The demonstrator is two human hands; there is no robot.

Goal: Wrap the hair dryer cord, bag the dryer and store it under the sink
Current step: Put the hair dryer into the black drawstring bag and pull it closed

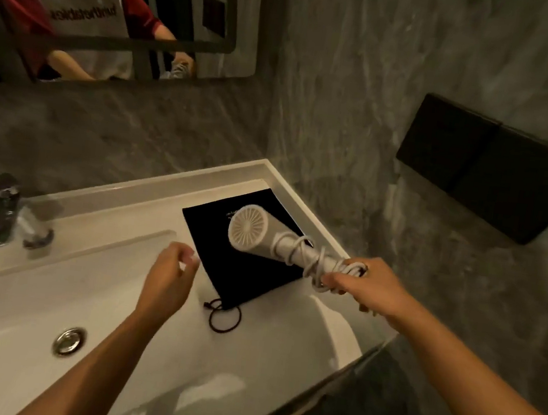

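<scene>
A white hair dryer (256,231) hangs over the right end of the sink counter, its round grille facing me. Its white cord (302,250) is coiled around the handle. My right hand (365,284) grips the end of that handle together with the cord loops. Under the dryer a flat black drawstring bag (244,272) lies on the counter, its dark drawstring (224,318) looped toward the basin. My left hand (171,274) hovers just left of the bag, fingers loosely curled, holding nothing.
The white sink (47,300) has a chrome drain (69,341) and a dark faucet (1,211) at the left. A mirror (93,12) hangs above. A black panel (488,164) is on the grey wall at right. The counter's edge (331,376) drops off at lower right.
</scene>
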